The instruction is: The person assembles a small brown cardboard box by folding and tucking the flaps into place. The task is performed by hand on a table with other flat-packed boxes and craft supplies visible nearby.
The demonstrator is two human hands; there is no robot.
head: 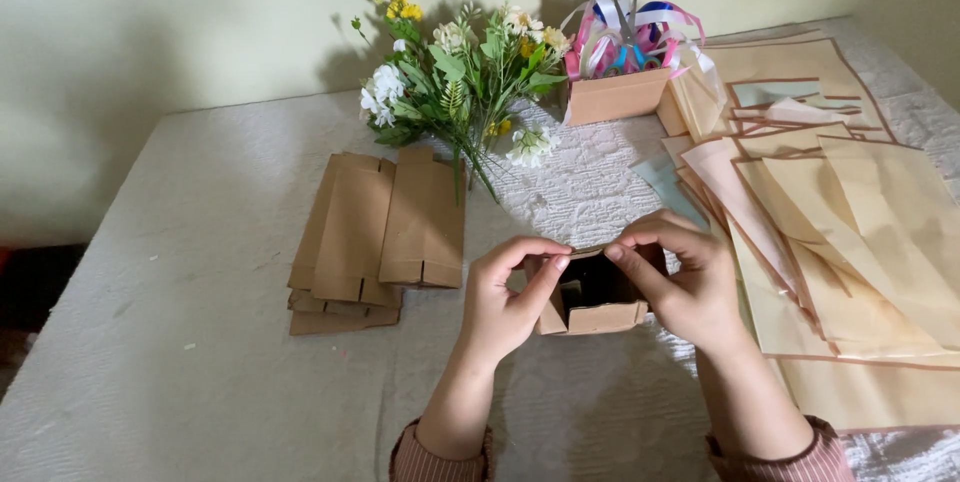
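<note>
A small brown cardboard box (596,314) stands open-topped on the white cloth at the middle of the table. My left hand (508,297) grips its left wall, thumb and fingers pinching the upper rim. My right hand (680,277) holds the right wall and pinches the top flap at the rim. The inside of the box looks dark, and its far side is hidden behind my fingers.
A stack of flat brown cardboard blanks (380,232) lies at the left. Artificial flowers (455,82) lie at the back. A cardboard box with ribbons and scissors (620,92) stands behind them. Sheets of peach wrapping paper (850,222) cover the right side.
</note>
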